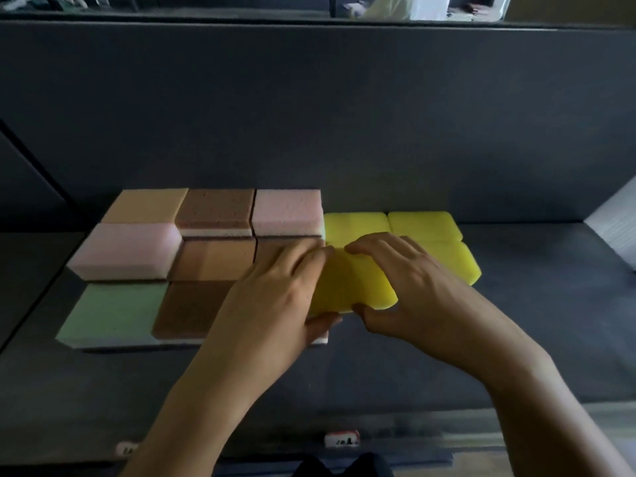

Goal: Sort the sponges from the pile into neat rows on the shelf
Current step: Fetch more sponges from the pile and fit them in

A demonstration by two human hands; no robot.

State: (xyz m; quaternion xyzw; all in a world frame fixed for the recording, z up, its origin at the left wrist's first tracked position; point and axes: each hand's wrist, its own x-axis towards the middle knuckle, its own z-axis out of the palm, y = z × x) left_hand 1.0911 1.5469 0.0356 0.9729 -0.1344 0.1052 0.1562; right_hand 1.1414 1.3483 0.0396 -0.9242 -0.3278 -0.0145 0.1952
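A yellow sponge [351, 280] lies at the front of a yellow group on the dark shelf [516, 321]. My left hand [275, 297] grips its left side, fingers on top and thumb at the near edge. My right hand [406, 287] grips its right side the same way. Behind it lie three more yellow sponges [423, 225]. To the left, thicker sponges stand in rows: orange [144, 205], brown [216, 210], pink [287, 210], pink [125, 249], orange [216, 259], green [113, 311] and brown [189, 309]. My left hand hides part of that block.
A dark back panel [309, 115] rises behind the sponges. A white ribbed board [616, 218] leans at the right end of the shelf. Small price labels [340, 440] sit on the shelf's front edge. Bare shelf lies to the right of the yellow sponges.
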